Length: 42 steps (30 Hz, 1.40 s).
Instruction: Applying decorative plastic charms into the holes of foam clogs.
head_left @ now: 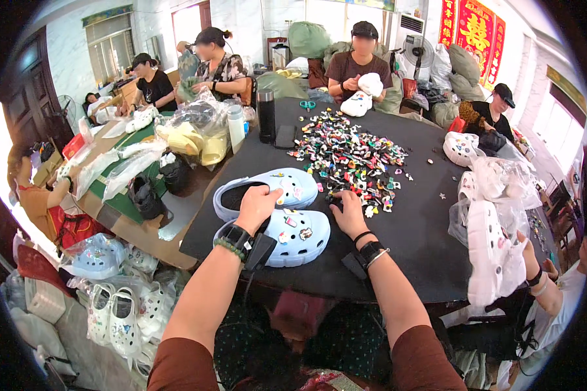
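Two light blue clogs lie side by side near the front left corner of the black table (430,260). The nearer clog (300,238) lies close to the front edge, with its toe toward the right, and it carries some small charms on its top. The farther clog (274,189) lies just behind it, touching or almost touching, and its dark opening looks up.

The left hand (257,206) rests between the two clogs, on the heel part of the nearer one. Its fingers are curled loosely, but I cannot tell if they really grip the shoe. The right hand (347,212) lies at the toe of the nearer clog, palm down, fingers bent together toward the table. If it pinches a charm, this is hidden under the fingers. Both wrists wear dark bands.

Just behind the right hand, a wide heap of colourful small charms (349,156) spreads over the middle of the table. Behind the heap, near the far edge, stand a tall black flask (266,116) and a white bottle (235,125). At the left edge there are clear bags with yellow clogs (195,140). At the right edge white clogs in plastic bags (492,247) hang over the side. Other persons sit around the far side, and one person holds a white clog (362,98).
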Each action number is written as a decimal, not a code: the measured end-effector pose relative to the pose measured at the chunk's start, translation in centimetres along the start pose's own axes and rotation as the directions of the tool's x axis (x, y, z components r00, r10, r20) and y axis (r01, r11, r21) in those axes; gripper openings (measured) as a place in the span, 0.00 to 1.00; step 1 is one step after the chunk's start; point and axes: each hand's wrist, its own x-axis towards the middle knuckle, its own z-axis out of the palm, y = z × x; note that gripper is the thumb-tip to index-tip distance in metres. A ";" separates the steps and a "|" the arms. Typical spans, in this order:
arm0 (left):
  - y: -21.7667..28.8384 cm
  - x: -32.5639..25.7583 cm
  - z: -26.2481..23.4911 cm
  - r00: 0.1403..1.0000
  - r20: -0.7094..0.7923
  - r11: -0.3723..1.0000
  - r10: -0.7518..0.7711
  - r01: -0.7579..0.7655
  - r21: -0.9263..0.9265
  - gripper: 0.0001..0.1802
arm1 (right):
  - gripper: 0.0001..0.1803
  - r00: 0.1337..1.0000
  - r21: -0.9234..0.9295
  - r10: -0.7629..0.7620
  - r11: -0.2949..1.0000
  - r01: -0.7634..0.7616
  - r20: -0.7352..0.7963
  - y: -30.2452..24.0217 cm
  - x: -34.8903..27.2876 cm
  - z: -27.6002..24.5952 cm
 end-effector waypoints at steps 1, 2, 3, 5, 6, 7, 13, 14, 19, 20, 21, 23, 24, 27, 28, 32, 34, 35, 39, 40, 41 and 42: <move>0.1 0.0 -0.1 1.000 0.017 1.000 0.003 -0.004 0.016 0.25 | 0.18 0.999 -0.002 0.038 0.999 -0.038 0.014 0.2 0.0 0.0; 0.1 -0.1 0.0 0.999 0.026 0.999 -0.047 0.046 0.025 0.25 | 0.16 0.998 0.052 0.056 0.997 -0.057 0.028 0.5 -0.1 -0.2; 0.1 -0.1 -0.1 0.999 0.028 0.998 -0.039 0.037 0.058 0.25 | 0.15 0.996 0.110 0.071 0.991 -0.075 0.046 0.7 -0.2 -0.4; 0.2 0.0 -0.3 0.999 0.027 0.993 -0.035 0.031 0.112 0.26 | 0.11 0.993 0.107 0.096 0.989 -0.104 0.072 1.0 -0.3 -0.4; -0.2 0.0 -0.4 0.999 0.021 0.992 -0.034 0.032 0.121 0.26 | 0.10 0.996 0.141 0.062 0.987 -0.071 0.065 1.0 -0.4 -0.6; -0.6 0.1 -0.5 0.999 0.032 0.997 -0.003 0.000 0.072 0.26 | 0.09 0.998 0.176 0.029 0.984 -0.039 0.057 1.0 -0.5 -0.8; -0.3 -0.2 -1.4 0.988 0.133 0.996 -0.081 0.084 -0.021 0.24 | 0.05 0.997 0.264 -0.006 0.964 -0.015 0.076 1.4 -0.4 -1.9; -0.5 -0.2 -1.7 0.991 0.122 0.998 -0.062 0.061 0.008 0.26 | 0.05 0.996 0.292 -0.007 0.956 -0.018 0.085 1.6 -0.4 -1.8; -0.2 -0.8 -3.7 0.977 0.180 0.893 0.115 -0.181 0.412 0.25 | 0.05 0.997 0.263 -0.022 0.965 0.002 0.073 2.6 -0.8 -0.9; -1.1 -0.8 -4.1 0.976 0.144 0.787 0.162 -0.216 0.578 0.24 | 0.06 0.997 0.261 -0.028 0.965 0.007 0.077 2.7 -0.8 -0.7; -1.9 -1.0 -4.8 0.971 0.113 0.650 0.210 -0.225 0.726 0.24 | 0.06 0.993 0.274 -0.008 0.961 -0.025 0.117 2.6 -0.6 -0.4; -0.8 -1.1 -6.3 0.974 0.213 0.624 0.077 -0.214 0.751 0.24 | 0.05 0.991 0.251 0.011 0.967 -0.044 0.130 3.0 -0.9 -0.7; -1.0 -1.3 -7.2 0.970 0.232 0.609 0.065 -0.223 0.761 0.26 | 0.05 0.993 0.252 0.012 0.967 -0.042 0.119 2.5 -0.9 -0.9; -2.2 -1.2 -9.9 0.952 0.298 0.660 0.072 -0.269 0.701 0.27 | 0.05 0.991 0.257 0.016 0.965 -0.051 0.134 2.3 -0.6 -1.1; -2.5 -1.4 -10.3 0.931 0.339 0.632 0.138 -0.346 0.693 0.26 | 0.05 0.992 0.245 0.011 0.969 -0.042 0.127 2.2 -0.6 -1.2; -1.4 -2.2 -10.9 0.869 0.439 0.610 0.230 -0.480 0.631 0.25 | 0.05 0.991 0.238 0.019 0.970 -0.050 0.131 1.9 -0.7 -1.5; -1.4 -2.6 -11.3 0.844 0.489 0.687 0.222 -0.491 0.535 0.26 | 0.05 0.991 0.245 0.017 0.968 -0.049 0.131 1.8 -0.7 -1.6; -1.4 -2.9 -11.5 0.846 0.485 0.689 0.221 -0.487 0.537 0.26 | 0.05 0.992 0.241 0.008 0.970 -0.039 0.129 1.7 -0.7 -1.6; -1.7 -3.8 -12.0 0.815 0.526 0.704 0.242 -0.521 0.484 0.30 | 0.04 0.992 0.266 -0.014 0.964 -0.019 0.122 1.3 -0.5 -2.2; -2.6 -3.8 -12.0 0.825 0.515 0.672 0.231 -0.518 0.529 0.29 | 0.04 0.991 0.266 0.003 0.963 -0.039 0.136 0.5 -0.4 -2.2; -3.3 -3.6 -11.4 0.830 0.509 0.642 0.229 -0.522 0.561 0.28 | 0.04 0.989 0.252 0.027 0.966 -0.064 0.148 0.0 -0.4 -2.7; -3.4 -3.4 -10.4 0.843 0.479 0.632 0.245 -0.514 0.580 0.27 | 0.04 0.989 0.235 0.029 0.970 -0.063 0.143 0.4 -0.5 -2.9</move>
